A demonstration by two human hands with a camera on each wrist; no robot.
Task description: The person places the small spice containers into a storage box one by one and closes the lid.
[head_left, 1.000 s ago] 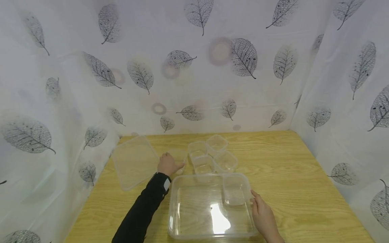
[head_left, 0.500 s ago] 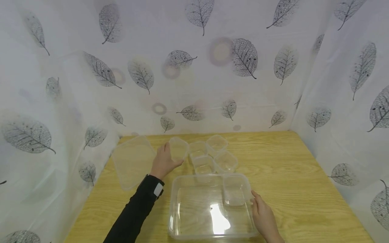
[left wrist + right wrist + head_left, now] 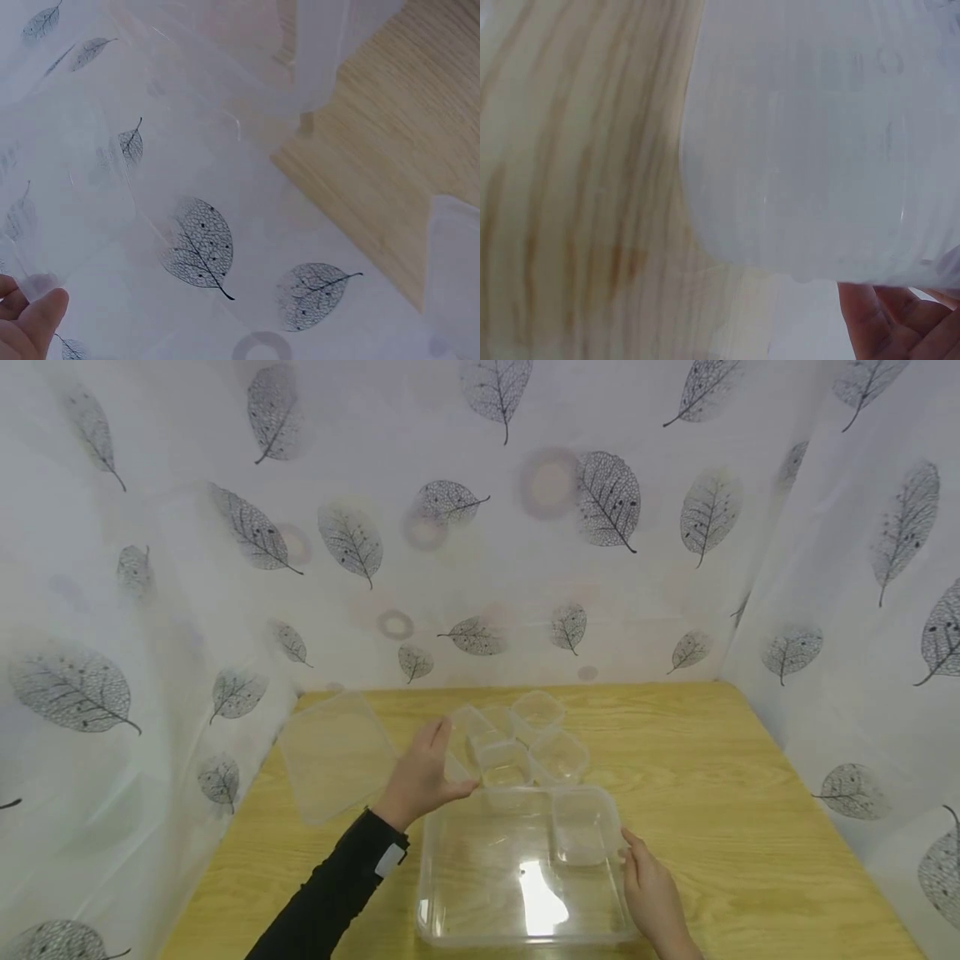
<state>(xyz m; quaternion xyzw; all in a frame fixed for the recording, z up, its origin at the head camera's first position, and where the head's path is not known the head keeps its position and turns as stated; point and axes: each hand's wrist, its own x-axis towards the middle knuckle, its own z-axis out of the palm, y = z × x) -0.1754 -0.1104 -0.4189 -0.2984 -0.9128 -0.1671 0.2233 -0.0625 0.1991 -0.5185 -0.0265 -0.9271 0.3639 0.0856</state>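
Observation:
My left hand (image 3: 422,777) pinches a small clear plastic container (image 3: 465,750) by its rim, held tilted above the table behind the large box. In the left wrist view, thumb and fingers (image 3: 46,315) grip its edge at the lower left. A large clear rectangular plastic box (image 3: 426,897) stands in front; my right hand (image 3: 651,893) holds its right rim. Inside the box's far right corner sits another small container (image 3: 583,839). The right wrist view has the box wall (image 3: 825,180) large, with my fingers (image 3: 877,319) at its edge, partly hidden.
Several small clear containers (image 3: 558,758) cluster behind the large box, partly seen through the held one. A flat translucent lid (image 3: 337,752) lies to the left on the wooden table (image 3: 720,777). Leaf-print sheeting (image 3: 495,568) walls the back and sides.
My left hand has lifted the small container off the table, tipped it, and carried it right toward the cluster and large box. The right hand has stayed on the box rim.

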